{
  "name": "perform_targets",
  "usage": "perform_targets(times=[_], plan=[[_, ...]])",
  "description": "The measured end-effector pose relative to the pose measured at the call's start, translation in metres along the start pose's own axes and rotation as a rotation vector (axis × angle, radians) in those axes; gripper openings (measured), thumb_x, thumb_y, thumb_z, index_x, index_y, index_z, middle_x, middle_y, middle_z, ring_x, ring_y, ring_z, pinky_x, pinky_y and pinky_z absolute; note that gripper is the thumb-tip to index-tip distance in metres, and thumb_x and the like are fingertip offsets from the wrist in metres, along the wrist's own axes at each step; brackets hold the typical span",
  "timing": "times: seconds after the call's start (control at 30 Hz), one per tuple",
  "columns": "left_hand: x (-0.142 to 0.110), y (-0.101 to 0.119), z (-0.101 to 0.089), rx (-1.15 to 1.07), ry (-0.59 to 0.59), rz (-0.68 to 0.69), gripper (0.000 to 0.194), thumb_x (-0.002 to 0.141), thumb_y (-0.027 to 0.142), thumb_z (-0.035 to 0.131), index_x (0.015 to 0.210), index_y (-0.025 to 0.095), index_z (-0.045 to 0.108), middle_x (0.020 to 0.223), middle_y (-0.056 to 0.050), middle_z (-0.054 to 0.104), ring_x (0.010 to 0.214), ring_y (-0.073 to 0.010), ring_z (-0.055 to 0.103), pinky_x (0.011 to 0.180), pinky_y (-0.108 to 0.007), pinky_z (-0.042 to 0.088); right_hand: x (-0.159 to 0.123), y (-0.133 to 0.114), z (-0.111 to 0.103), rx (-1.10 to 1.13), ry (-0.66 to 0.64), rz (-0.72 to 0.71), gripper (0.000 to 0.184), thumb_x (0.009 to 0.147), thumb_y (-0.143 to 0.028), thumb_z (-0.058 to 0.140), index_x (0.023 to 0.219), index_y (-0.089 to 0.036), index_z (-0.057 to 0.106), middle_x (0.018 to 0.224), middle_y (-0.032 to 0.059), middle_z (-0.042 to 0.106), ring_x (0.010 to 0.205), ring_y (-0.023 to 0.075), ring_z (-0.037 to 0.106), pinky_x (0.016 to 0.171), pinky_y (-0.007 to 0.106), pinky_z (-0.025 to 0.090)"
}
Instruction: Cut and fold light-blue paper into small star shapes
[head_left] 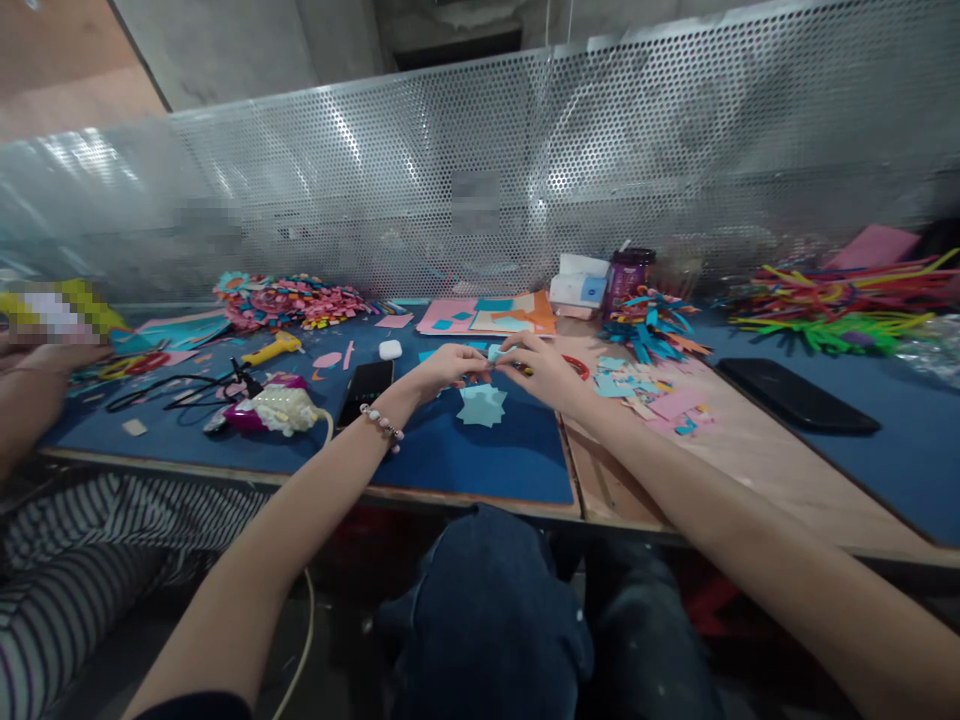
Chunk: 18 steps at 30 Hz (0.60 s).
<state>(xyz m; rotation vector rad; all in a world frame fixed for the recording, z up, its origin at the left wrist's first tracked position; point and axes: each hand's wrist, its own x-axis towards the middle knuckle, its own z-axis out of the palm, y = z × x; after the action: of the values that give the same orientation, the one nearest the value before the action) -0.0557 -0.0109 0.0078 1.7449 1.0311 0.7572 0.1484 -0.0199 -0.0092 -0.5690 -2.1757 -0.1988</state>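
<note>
My left hand and my right hand meet above the blue mat, both pinching a small light-blue paper piece between the fingertips. Just below the hands a light-blue star-shaped paper cutout lies flat on the mat. A bead bracelet circles my left wrist. Red-handled scissors lie right behind my right hand, partly hidden by it.
A black phone and a white earbud case lie left of my hands. A glue gun, cables and a co-worker's arm are at the far left. Paper scraps, another phone and colourful strips lie right.
</note>
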Motion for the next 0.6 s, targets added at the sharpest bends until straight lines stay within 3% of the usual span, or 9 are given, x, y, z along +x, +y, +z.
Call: perform_targets(times=[0.13, 0.27, 0.43, 0.6], plan=[[-0.001, 0.001, 0.001, -0.031, 0.001, -0.012, 0.021, 0.073, 0.036, 0.064, 0.078, 0.015, 0.064, 0.079, -0.007, 0.065, 0.064, -0.0088, 0.050, 0.051, -0.022, 0.027, 0.001, -0.003, 0.001, -0.040, -0.033, 0.001, 0.018, 0.092, -0.024, 0.044, 0.093, -0.017, 0.061, 0.100, 0.0095, 0.056, 0.092, 0.0180, 0.056, 0.081, 0.032, 0.047], [-0.002, 0.003, 0.001, -0.169, -0.036, -0.049, 0.022, 0.072, 0.035, 0.066, 0.079, 0.015, 0.065, 0.078, -0.006, 0.063, 0.062, -0.0069, 0.048, 0.050, -0.020, 0.028, 0.002, -0.005, -0.001, -0.325, -0.031, -0.043, 0.023, 0.094, -0.024, 0.039, 0.096, -0.016, 0.061, 0.106, 0.0124, 0.056, 0.093, 0.0211, 0.052, 0.078, 0.034, 0.044], [0.000, 0.005, 0.001, -0.334, -0.083, -0.121, 0.018, 0.070, 0.030, 0.068, 0.073, 0.013, 0.065, 0.075, -0.006, 0.060, 0.064, -0.0079, 0.050, 0.049, -0.020, 0.029, 0.003, -0.010, -0.008, -0.632, -0.067, -0.212, 0.025, 0.093, -0.013, 0.036, 0.096, -0.014, 0.061, 0.100, 0.0122, 0.057, 0.092, 0.0233, 0.047, 0.077, 0.035, 0.038], [-0.004, 0.007, 0.004, -0.236, -0.028, -0.085, 0.020, 0.071, 0.032, 0.066, 0.074, 0.012, 0.064, 0.075, -0.007, 0.061, 0.064, -0.0091, 0.052, 0.051, -0.021, 0.031, 0.004, -0.011, -0.012, -0.710, -0.177, -0.307, 0.027, 0.092, -0.012, 0.034, 0.098, -0.013, 0.060, 0.096, 0.0120, 0.059, 0.085, 0.0233, 0.046, 0.073, 0.035, 0.035]])
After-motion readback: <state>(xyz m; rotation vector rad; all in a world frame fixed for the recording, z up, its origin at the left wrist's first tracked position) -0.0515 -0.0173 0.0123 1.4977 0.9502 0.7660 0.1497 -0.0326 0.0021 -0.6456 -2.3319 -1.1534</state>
